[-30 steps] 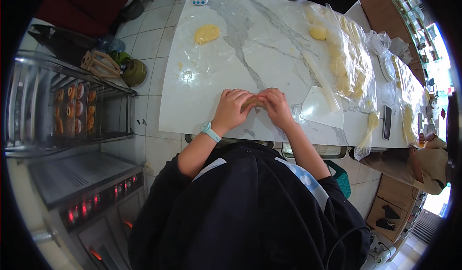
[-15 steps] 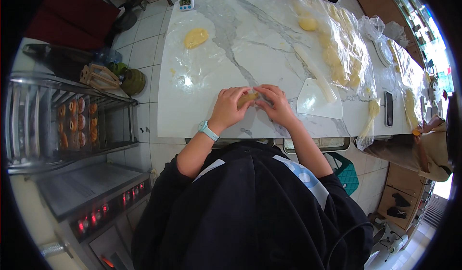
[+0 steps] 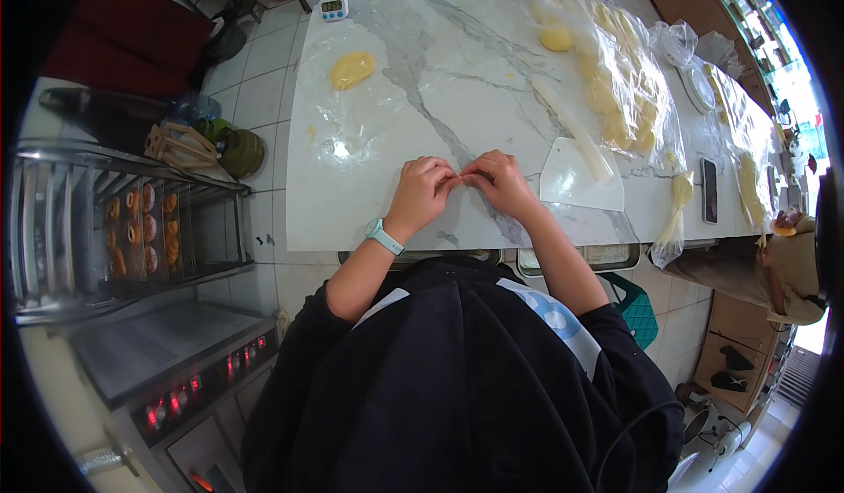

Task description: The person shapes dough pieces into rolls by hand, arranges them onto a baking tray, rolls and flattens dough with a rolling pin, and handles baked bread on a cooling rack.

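Over the near edge of the marble-patterned table [image 3: 369,216], my left hand [image 3: 424,192] and my right hand [image 3: 501,185] meet fingertip to fingertip. Both are closed in a pinch on a small yellowish piece of dough, now almost wholly hidden by the fingers. Right of my right hand lies a white plastic dough scraper [image 3: 576,181], with a long pale rolling pin [image 3: 571,128] beside it. A flattened yellow round of dough [image 3: 352,70] rests at the far left.
Plastic sheeting covers several dough balls [image 3: 607,97] at the far right. A timer [image 3: 334,8] stands at the back left corner, a phone [image 3: 709,191] lies on the right. A co-worker's hand [image 3: 785,222] is at the right edge. A rack of doughnuts [image 3: 141,229] stands left.
My fingertips have drawn together into a pinch, covering the dough that showed between my hands before. At the far edge, another person's hand has come into view by the red thing.
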Action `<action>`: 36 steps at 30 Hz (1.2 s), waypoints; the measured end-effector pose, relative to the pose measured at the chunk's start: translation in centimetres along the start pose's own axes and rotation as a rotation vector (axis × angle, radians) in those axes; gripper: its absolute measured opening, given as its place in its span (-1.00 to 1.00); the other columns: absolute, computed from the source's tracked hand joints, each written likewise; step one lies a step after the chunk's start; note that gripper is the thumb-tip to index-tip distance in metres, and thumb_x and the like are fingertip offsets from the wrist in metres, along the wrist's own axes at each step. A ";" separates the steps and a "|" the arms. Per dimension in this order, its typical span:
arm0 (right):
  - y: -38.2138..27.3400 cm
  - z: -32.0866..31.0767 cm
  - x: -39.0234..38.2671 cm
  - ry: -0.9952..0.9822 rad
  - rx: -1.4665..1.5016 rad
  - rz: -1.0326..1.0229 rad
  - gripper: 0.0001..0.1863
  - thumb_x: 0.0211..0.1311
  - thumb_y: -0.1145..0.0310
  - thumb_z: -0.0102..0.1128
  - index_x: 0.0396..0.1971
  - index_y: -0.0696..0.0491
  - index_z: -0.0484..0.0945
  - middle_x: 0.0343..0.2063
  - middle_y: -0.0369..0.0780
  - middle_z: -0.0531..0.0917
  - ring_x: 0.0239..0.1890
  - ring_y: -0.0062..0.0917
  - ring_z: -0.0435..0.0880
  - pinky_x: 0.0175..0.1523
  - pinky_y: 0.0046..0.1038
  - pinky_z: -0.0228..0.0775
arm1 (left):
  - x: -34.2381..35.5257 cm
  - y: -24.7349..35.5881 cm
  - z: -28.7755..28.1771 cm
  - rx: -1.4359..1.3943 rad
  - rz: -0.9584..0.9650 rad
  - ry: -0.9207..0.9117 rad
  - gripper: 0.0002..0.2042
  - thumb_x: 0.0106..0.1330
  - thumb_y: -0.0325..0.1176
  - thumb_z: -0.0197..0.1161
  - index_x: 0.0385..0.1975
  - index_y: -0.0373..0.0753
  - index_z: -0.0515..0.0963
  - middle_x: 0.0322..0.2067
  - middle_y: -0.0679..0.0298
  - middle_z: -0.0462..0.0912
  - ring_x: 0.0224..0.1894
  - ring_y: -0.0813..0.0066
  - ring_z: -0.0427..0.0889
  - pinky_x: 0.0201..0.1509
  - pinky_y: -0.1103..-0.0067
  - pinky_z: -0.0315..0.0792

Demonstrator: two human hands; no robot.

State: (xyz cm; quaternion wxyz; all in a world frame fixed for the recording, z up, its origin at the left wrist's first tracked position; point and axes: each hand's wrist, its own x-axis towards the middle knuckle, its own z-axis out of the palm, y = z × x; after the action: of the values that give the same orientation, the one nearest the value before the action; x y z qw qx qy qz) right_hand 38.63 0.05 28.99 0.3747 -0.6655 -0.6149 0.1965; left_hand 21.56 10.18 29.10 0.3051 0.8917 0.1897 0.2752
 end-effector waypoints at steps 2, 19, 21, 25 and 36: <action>0.4 0.3 0.0 -0.032 0.034 0.064 -0.89 0.06 0.40 0.24 -0.37 -0.04 0.64 -0.35 -0.31 0.62 -0.15 -0.43 0.53 0.01 -0.37 0.20 | 0.3 0.3 0.0 0.062 -0.001 -0.010 -0.85 0.09 -0.36 0.32 -0.36 -0.21 0.57 -0.36 0.30 0.61 -0.23 0.32 0.55 -0.08 0.44 0.28; -1.5 1.7 0.8 0.055 -0.049 -0.077 -0.88 0.10 0.36 0.22 -0.33 -0.05 0.63 -0.24 -0.35 0.58 -0.01 -0.43 0.44 0.06 -0.31 0.11 | -2.2 -0.6 -1.6 -0.065 -0.247 0.111 -0.90 0.14 -0.37 0.29 -0.37 -0.18 0.58 -0.22 0.33 0.62 -0.12 0.38 0.54 0.03 0.45 0.22; -2.9 1.8 1.2 0.106 -0.042 -0.096 -0.90 0.10 0.36 0.22 -0.35 -0.04 0.63 -0.26 -0.35 0.58 -0.03 -0.44 0.44 0.04 -0.31 0.12 | -2.6 -0.5 -2.0 -0.024 -0.264 0.204 -0.94 0.15 -0.37 0.27 -0.42 -0.17 0.58 -0.22 0.35 0.61 -0.11 0.40 0.53 0.01 0.44 0.21; -2.9 2.5 1.9 0.020 -0.113 -0.240 -0.93 0.10 0.37 0.21 -0.40 -0.03 0.62 -0.31 -0.35 0.57 -0.11 -0.48 0.46 -0.02 -0.34 0.13 | -3.2 -1.0 -2.3 0.043 -0.218 0.140 -0.93 0.20 -0.34 0.23 -0.42 -0.16 0.57 -0.26 0.38 0.62 -0.12 0.45 0.52 -0.02 0.44 0.19; -3.2 2.9 2.3 -0.041 -0.162 -0.239 -0.93 0.12 0.37 0.19 -0.41 0.00 0.60 -0.42 -0.32 0.59 -0.22 -0.47 0.49 -0.07 -0.39 0.15 | -3.0 -0.8 -1.7 -0.556 -0.319 0.234 -0.64 0.12 -0.33 0.32 -0.07 -0.13 0.45 -0.24 0.33 0.65 -0.15 0.44 0.57 0.07 0.45 0.11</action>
State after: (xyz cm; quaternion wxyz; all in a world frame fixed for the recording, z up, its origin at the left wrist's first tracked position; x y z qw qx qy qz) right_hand 34.77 2.89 29.97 0.3278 -0.6114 -0.7112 0.1135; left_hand 18.09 10.02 28.60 0.5519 0.6958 0.2782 0.3658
